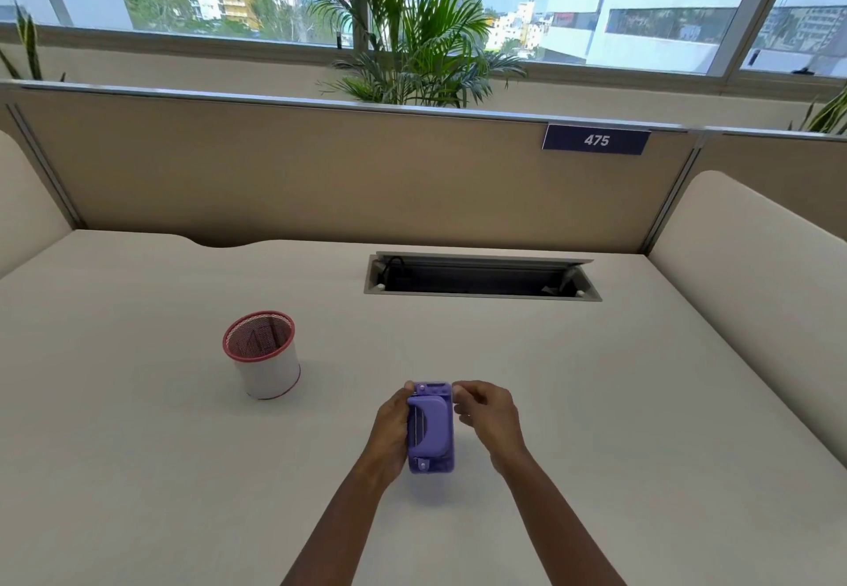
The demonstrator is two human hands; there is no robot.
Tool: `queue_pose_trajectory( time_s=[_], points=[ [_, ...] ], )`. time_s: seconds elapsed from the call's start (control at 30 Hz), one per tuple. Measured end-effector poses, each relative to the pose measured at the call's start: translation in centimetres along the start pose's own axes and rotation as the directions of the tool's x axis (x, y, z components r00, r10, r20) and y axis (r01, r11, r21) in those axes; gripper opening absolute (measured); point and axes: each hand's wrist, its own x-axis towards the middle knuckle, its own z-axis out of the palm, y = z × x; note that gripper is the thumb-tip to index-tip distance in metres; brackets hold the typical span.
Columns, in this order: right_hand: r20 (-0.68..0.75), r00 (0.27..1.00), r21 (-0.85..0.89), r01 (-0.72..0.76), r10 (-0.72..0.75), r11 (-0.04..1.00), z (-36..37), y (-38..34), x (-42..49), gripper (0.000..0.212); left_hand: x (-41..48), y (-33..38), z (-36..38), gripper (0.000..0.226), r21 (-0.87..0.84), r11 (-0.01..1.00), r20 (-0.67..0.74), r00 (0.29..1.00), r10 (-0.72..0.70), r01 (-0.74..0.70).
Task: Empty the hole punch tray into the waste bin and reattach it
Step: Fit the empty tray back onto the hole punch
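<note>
A purple hole punch (431, 427) is held just above the white desk (573, 402), near the front middle. My left hand (392, 432) grips its left side. My right hand (488, 416) is at its right side, fingertips pinched at the punch's far right corner. The punch's underside and tray are hidden from view. A small white waste bin (266, 356) with a red rim and mesh inside stands upright on the desk, to the left of and beyond the hands.
An open cable slot (481, 276) is cut into the desk at the back, right of centre. Beige partition panels (321, 173) close off the back and both sides. A potted palm and windows lie beyond.
</note>
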Motion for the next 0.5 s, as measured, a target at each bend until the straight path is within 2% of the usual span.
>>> queue_pose_trajectory(
  time_s=[0.13,0.3,0.5],
  points=[
    [0.049,0.998,0.071,-0.047,0.044,0.996,-0.2,0.1,0.6,0.023,-0.3,-0.1,-0.1,0.034,0.065,0.998,0.054,0.998,0.015,-0.018],
    [0.084,0.989,0.081,-0.127,0.120,0.989,-0.3,0.1,1.2,0.021,-0.4,0.1,0.0,0.030,0.165,0.985,0.034,0.998,0.050,-0.055],
    [0.055,0.994,0.125,-0.099,0.093,0.987,0.0,0.2,1.1,0.011,-0.8,0.0,0.3,0.031,0.054,0.999,-0.027,1.000,0.002,-0.001]
  ],
)
